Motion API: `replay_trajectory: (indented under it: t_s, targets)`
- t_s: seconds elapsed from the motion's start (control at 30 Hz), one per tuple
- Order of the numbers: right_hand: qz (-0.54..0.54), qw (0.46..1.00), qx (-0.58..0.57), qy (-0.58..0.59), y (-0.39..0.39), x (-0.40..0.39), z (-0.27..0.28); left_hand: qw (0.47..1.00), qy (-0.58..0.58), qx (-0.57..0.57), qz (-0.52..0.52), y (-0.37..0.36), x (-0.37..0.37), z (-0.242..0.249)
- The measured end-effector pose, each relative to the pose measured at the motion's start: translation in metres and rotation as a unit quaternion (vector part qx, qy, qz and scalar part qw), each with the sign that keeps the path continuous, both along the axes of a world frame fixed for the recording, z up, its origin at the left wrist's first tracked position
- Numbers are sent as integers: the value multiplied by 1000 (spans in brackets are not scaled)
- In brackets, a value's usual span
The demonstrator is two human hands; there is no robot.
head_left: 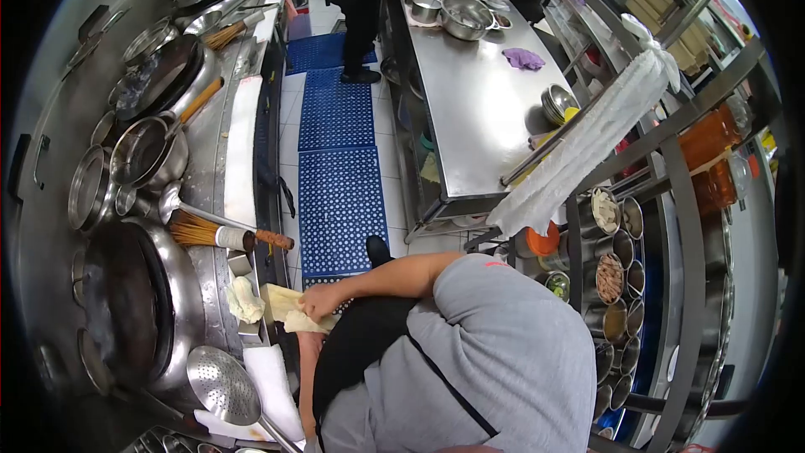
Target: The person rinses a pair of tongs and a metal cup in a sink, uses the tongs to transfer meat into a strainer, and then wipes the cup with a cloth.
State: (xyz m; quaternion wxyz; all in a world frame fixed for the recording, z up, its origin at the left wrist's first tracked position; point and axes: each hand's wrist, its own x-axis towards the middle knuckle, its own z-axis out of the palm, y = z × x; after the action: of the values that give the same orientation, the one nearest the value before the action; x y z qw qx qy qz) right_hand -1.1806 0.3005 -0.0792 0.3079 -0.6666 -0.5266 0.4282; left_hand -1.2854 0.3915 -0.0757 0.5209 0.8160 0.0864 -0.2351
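My right hand (319, 300), its fingers closed on a pale yellow cloth (282, 300), is in front of my black apron (360, 344), at the edge of the stove counter (210, 281). My left forearm (308, 377) comes in from below to meet the cloth; the left hand is mostly hidden, so I cannot tell whether its fingers are apart or together. To handle the cloth well, I judge, I should keep its folds gathered under my fingers, grip firmly without bunching it, and keep loose corners clear of the hardware beside it. The cloth is creased and soft-edged; its long axis seems to run from the counter edge back towards my body, slightly slanted, the free end pointing away from me. Just beyond that end is a crumpled whitish cloth (245, 300). Further out are a bristle brush (194, 231) to my right, a perforated skimmer (224, 386) to my left, and a large dark wok (126, 302) ahead. Off to my right, a blue mat (340, 210) covers the aisle floor, beside a steel table (470, 117).
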Motion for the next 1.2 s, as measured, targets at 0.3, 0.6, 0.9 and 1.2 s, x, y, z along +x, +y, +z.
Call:
replay_trajectory:
  t_s: [0.3, 0.6, 0.9, 1.2]
  targets:
    - [-76, 996, -41, 11, 17, -11, 0, 989, 17, 105, -100, -2, 11, 16]
    - [-206, 923, -125, 301, -17, 35, -17, 995, -79, 11, 63, 2, 20, 4]
    - [-178, 908, -347, -153, -175, 45, -110, 996, -9, 54, -70, 49, -68, -202]
    - [-366, 847, -371, -106, -308, 35, -115, 989, 136, 57, -34, 66, -97, -186]
